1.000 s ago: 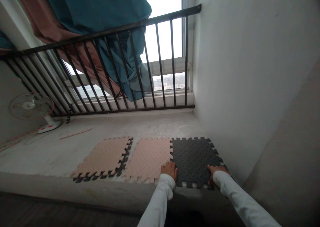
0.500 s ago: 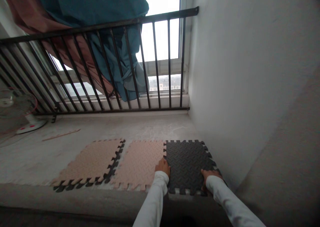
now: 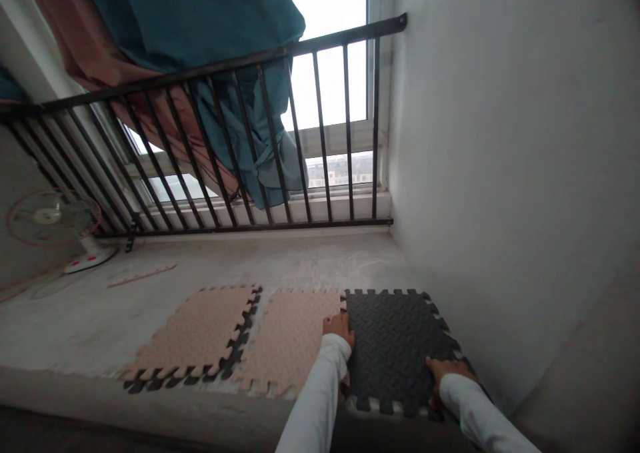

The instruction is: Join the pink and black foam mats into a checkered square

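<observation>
A black foam puzzle mat (image 3: pixel 395 340) with a ridged surface and jagged edges lies at the right end of a concrete ledge. Its left edge meets a pink foam puzzle mat (image 3: pixel 285 333). My left hand (image 3: pixel 340 326) rests on the pink mat at this seam, fingers bent and pointing forward. At the black mat's right edge, my right hand (image 3: pixel 450 371) has its thumb on top; its other fingers are mostly hidden. Further left, another pink foam mat (image 3: pixel 200 330) lies over dark matting that shows along its edges, with a narrow gap to the middle mat.
The ledge (image 3: pixel 65 326) drops off toward me. A black metal railing (image 3: pixel 225 225) runs along the back, before a window and a hanging teal and pink curtain (image 3: pixel 200 20). A white wall (image 3: pixel 490 140) closes the right. A fan (image 3: pixel 55 220) and thin strip (image 3: pixel 143 275) sit left.
The view has swung slightly left and up, so the scene sits lower and further right. Both hands remain at the black mat's two sides.
</observation>
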A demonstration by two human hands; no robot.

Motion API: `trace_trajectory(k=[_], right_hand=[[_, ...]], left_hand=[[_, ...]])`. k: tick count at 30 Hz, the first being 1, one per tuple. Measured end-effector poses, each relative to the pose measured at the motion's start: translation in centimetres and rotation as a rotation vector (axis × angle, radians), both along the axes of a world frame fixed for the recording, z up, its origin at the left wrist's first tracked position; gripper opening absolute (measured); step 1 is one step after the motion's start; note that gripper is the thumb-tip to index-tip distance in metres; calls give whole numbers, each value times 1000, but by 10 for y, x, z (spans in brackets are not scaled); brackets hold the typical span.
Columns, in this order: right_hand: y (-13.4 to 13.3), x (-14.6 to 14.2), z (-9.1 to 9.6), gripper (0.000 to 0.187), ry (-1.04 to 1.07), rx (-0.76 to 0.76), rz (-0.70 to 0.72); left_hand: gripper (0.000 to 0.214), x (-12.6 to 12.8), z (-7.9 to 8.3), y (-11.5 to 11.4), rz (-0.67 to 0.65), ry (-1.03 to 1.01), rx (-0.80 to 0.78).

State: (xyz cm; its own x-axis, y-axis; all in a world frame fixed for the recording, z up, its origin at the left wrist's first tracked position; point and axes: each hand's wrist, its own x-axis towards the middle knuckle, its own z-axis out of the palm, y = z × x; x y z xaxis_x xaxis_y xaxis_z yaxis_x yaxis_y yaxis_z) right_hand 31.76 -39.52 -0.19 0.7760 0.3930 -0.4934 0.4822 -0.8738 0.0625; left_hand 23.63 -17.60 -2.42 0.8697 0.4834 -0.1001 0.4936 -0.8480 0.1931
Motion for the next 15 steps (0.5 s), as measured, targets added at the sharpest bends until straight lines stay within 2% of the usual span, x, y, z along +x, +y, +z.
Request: trace_trajectory(k=[3, 6, 12, 15], right_hand=[[0, -1, -2, 91, -13, 5, -16], [0, 0, -5, 95, -15, -16, -13], [2, 1, 0, 104, 33, -24, -28], [0, 5, -5, 94, 37, 14, -21]], left_hand=[[63, 13, -2, 6, 63, 1, -5], [54, 26, -6, 12, 103, 46, -4], [43, 44, 1, 19, 8, 35, 60], [44, 52, 1, 24, -26, 41, 53]])
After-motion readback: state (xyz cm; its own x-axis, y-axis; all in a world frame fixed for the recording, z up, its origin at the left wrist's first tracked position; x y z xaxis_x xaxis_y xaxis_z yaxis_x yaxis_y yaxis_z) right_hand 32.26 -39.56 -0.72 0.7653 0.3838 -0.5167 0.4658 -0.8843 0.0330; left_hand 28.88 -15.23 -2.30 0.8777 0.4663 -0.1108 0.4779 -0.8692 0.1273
